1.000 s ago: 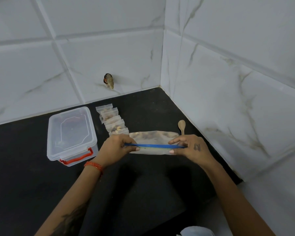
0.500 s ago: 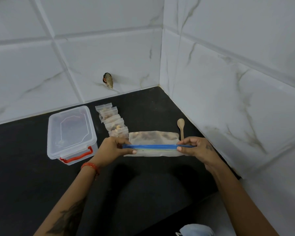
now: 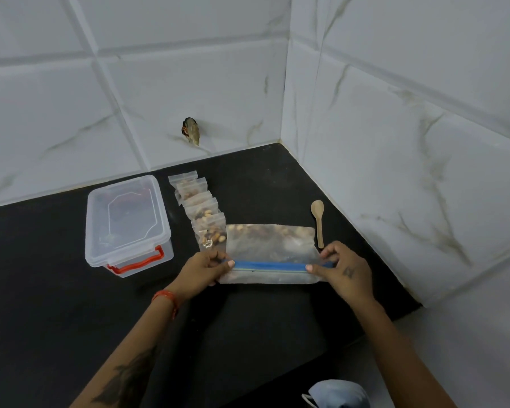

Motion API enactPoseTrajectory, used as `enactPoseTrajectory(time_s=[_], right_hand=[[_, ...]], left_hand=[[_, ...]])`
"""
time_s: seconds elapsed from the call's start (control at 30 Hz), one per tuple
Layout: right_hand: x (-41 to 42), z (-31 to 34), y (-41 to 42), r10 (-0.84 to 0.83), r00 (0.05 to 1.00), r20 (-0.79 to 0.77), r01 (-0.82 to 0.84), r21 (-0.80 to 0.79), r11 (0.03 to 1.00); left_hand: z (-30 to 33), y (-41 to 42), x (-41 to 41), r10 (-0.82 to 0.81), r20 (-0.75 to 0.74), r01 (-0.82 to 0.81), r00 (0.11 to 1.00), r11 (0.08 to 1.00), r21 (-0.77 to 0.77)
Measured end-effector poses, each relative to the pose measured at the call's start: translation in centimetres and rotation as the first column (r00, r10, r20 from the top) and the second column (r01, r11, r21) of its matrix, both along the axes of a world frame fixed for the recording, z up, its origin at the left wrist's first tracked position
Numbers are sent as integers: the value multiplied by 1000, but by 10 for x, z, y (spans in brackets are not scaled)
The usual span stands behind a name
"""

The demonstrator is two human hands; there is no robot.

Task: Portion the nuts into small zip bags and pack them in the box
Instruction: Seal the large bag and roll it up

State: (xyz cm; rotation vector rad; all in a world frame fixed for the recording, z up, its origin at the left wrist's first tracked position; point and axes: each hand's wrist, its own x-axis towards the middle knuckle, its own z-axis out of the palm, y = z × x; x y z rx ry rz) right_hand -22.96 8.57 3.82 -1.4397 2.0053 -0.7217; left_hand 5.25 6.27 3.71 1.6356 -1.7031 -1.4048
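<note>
A large clear zip bag (image 3: pixel 270 245) with nuts at its far end lies flat on the black counter (image 3: pixel 56 304). Its blue zip strip (image 3: pixel 270 265) faces me. My left hand (image 3: pixel 205 270) pinches the strip's left end and my right hand (image 3: pixel 340 269) pinches its right end. A row of several small zip bags (image 3: pixel 199 212) filled with nuts lies overlapping just left of the big bag. Further left stands a clear plastic box (image 3: pixel 127 225) with its lid on and red clasps.
A small wooden spoon (image 3: pixel 318 220) lies to the right of the big bag, close to the white tiled wall (image 3: pixel 395 172). A brown stub (image 3: pixel 192 134) sticks out of the back wall. A pale blue mask (image 3: pixel 337 394) is at the bottom edge.
My right hand has slid right along the blue zip strip to its far end. My left hand stays at the left end. The bag has not shifted.
</note>
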Motion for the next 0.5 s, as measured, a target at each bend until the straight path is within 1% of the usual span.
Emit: enactPoseTrajectory(time_s=[0.03,0.07,0.1,0.13,0.2,0.23,0.27,0.33,0.37,0.4,0.43,0.5], right_hand=[[3,0,3,25,986,-162,-31,-32,999],[5,-1,5,42,952,-304,-67,-70,995],[8,-2,6,55,909,-413,-116,-123,986],[10,-4,8,70,875,-480,-182,-192,964],[16,-6,8,135,863,-487,-327,-335,883],[20,-6,8,210,859,-467,-402,-360,842],[23,-6,8,302,836,-457,-479,-342,808],[30,-7,7,484,747,-455,-618,-208,758],[32,-10,5,548,706,-448,-659,-135,740],[34,-13,4,584,678,-446,-683,-90,725],[36,-16,3,599,669,-441,-695,-86,713],[39,-19,3,595,685,-420,-696,-137,705]], left_hand=[[-2,1,-2,-4,24,4,1000,1000,-8],[-4,1,-4,-2,39,3,999,1000,-12],[-5,1,-6,-1,50,2,999,1000,-18],[-6,0,-7,1,64,0,998,1000,-24],[-7,-1,-7,6,88,-4,996,1000,-30],[-7,-2,-7,7,95,-5,995,1000,-28],[-7,-3,-7,5,99,-3,995,1000,-25],[-8,-5,-8,11,106,-9,994,1000,-15],[-9,-5,-7,19,113,-18,993,1000,-14],[-9,-5,-7,27,124,-25,992,1000,-18],[-9,-4,-7,31,146,-28,989,999,-23],[-9,1,-8,31,250,-11,968,997,-79]])
